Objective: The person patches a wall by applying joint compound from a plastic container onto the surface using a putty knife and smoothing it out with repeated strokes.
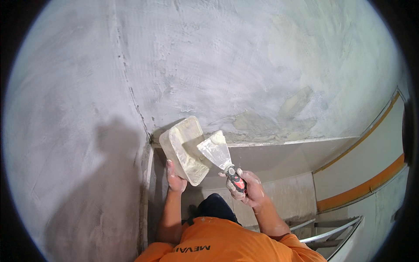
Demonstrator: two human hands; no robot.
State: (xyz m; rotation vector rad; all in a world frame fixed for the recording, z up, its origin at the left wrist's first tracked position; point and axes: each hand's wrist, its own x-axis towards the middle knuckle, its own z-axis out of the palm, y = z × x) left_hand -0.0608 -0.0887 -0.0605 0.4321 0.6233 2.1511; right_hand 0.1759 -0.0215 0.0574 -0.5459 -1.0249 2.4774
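My left hand (175,177) is closed on the side of a pale rectangular plastic tub (171,153), tilted, its inside smeared with cream-coloured filler. Wrapped round the black and red handle of a putty knife (217,153) are the fingers of my right hand (248,188). The knife's wide blade points up and left, just beside the tub's right rim, with a lump of filler (218,138) on its tip corner. Whitish filler coats the fingers of both hands. Part of my left hand is hidden behind the tub.
A grey plastered wall (244,65) with damp-looking patches fills the far side. Below it runs a ledge edge (297,142). A metal ladder (331,231) stands at the lower right, near a curved panel with orange strips (362,190). My shadow falls on the left wall.
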